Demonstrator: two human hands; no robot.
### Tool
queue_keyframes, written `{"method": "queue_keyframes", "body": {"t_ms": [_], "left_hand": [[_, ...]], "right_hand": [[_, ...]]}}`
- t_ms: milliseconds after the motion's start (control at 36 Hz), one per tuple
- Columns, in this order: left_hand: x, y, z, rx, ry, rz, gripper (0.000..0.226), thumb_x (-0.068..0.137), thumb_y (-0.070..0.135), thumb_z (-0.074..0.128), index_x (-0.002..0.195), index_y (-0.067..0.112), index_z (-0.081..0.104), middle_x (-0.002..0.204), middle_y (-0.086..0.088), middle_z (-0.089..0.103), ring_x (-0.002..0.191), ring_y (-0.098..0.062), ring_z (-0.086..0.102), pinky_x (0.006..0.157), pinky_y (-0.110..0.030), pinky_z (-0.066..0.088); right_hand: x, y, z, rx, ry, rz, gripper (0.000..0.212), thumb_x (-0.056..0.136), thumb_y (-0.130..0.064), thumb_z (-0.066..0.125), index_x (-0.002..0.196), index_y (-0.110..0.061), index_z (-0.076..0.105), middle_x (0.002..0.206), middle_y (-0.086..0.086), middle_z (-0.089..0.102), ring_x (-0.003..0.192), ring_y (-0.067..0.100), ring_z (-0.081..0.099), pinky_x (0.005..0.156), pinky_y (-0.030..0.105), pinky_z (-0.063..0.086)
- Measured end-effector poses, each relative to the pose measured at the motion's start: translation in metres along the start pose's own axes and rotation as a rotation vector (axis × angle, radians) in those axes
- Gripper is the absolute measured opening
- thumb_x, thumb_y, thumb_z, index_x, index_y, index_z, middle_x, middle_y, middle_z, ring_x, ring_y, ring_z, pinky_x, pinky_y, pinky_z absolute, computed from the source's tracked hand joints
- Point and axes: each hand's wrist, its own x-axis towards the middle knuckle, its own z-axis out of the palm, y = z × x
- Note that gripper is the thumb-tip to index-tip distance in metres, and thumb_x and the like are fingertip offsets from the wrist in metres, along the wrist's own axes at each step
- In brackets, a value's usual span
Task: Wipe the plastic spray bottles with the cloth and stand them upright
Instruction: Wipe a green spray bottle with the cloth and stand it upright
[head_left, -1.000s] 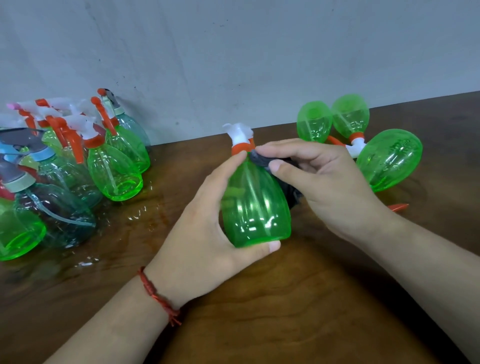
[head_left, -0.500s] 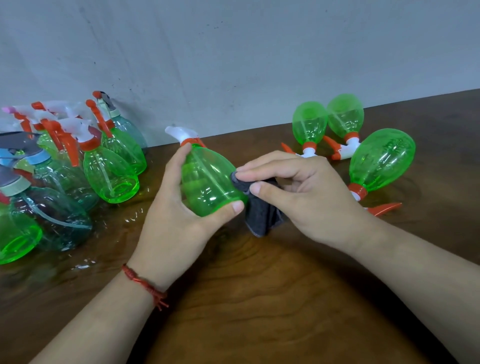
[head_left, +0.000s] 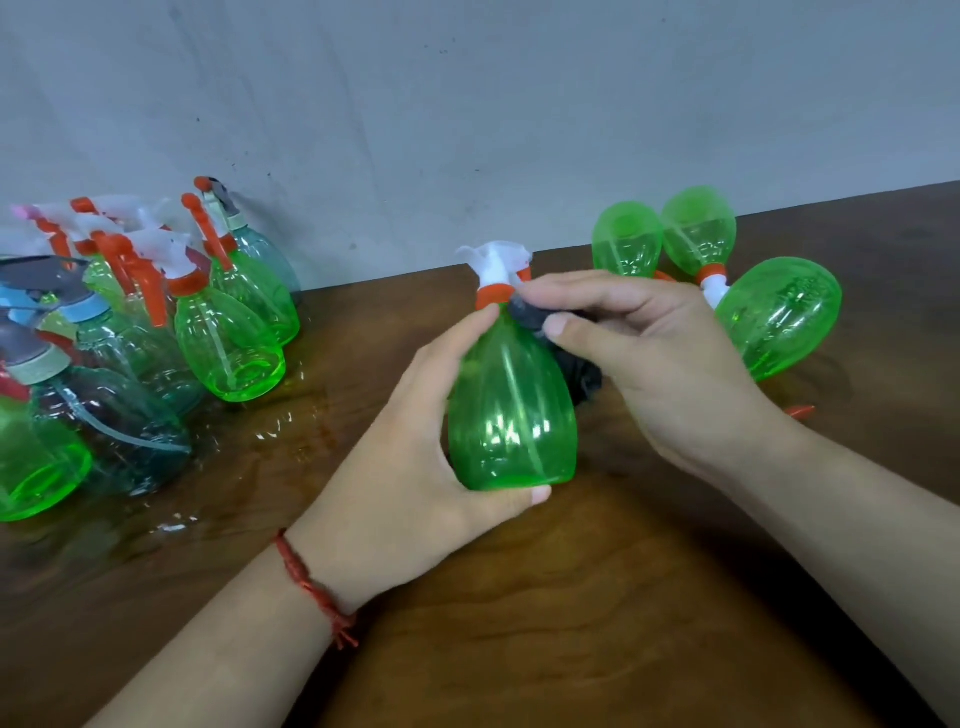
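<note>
Head view: the left hand (head_left: 395, 467) has its grip curled round the belly of a green spray bottle (head_left: 511, 410), thumb under its base, over the middle of the tabletop (head_left: 571, 597). The right hand (head_left: 665, 364) pinches a dark cloth (head_left: 524, 312) against the bottle's shoulder, just below the orange collar (head_left: 493, 295). To wipe well, I'd judge, turn the bottle in the left grip while drawing the cloth downward — then stand it beside the upright bottles (head_left: 228, 343) at the left edge; lying bottles (head_left: 779, 317) wait by the far edge.

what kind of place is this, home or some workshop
Probably a small workbench for batch cleaning, hard to say more: a wooden table against a bare wall, upright spray bottles massed left, lying bottles right.
</note>
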Motion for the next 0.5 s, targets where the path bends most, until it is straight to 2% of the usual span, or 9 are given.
{"method": "queue_keyframes", "body": {"t_ms": [83,194,278,389,500], "left_hand": [[0.000,-0.003,0.006,0.055,0.037,0.002,0.119,0.068,0.029,0.102,0.165,0.031,0.032,0.160,0.015,0.045,0.150,-0.010,0.046,0.123,-0.034,0.041],[0.000,-0.009,0.009,0.052,0.101,-0.011,0.118,0.069,0.035,0.102,0.165,0.034,0.033,0.161,0.015,0.045,0.150,-0.009,0.045,0.123,-0.036,0.040],[0.004,-0.013,0.002,-0.024,0.240,-0.046,0.115,0.070,0.036,0.103,0.163,0.036,0.036,0.158,0.010,0.052,0.144,-0.013,0.055,0.120,-0.042,0.046],[0.007,-0.010,-0.012,-0.072,0.439,-0.085,0.109,0.072,0.031,0.097,0.163,0.030,0.037,0.151,0.013,0.058,0.135,0.002,0.058,0.114,-0.025,0.049],[0.008,-0.008,-0.013,-0.116,0.436,-0.081,0.108,0.074,0.026,0.095,0.163,0.027,0.035,0.153,0.009,0.056,0.136,0.001,0.058,0.113,-0.024,0.048]], "right_hand": [[-0.003,0.006,0.003,-0.176,-0.026,-0.048,0.026,0.098,0.011,0.065,0.116,-0.002,0.078,0.122,0.007,0.076,0.123,0.015,0.069,0.108,0.029,0.053],[-0.004,0.007,0.005,-0.131,-0.039,-0.029,0.026,0.098,0.012,0.065,0.113,-0.003,0.079,0.121,0.007,0.077,0.121,0.015,0.070,0.106,0.028,0.054],[-0.005,0.006,0.007,-0.065,-0.055,-0.013,0.027,0.096,0.014,0.065,0.112,-0.003,0.079,0.119,0.009,0.077,0.118,0.017,0.072,0.102,0.026,0.054],[-0.011,0.007,0.014,-0.047,-0.111,-0.012,0.030,0.095,0.014,0.066,0.110,-0.008,0.080,0.121,0.007,0.077,0.120,0.018,0.071,0.105,0.031,0.053],[-0.012,0.007,0.017,-0.053,-0.103,-0.037,0.031,0.096,0.013,0.066,0.111,-0.011,0.079,0.122,0.006,0.077,0.121,0.019,0.070,0.106,0.032,0.053]]}}
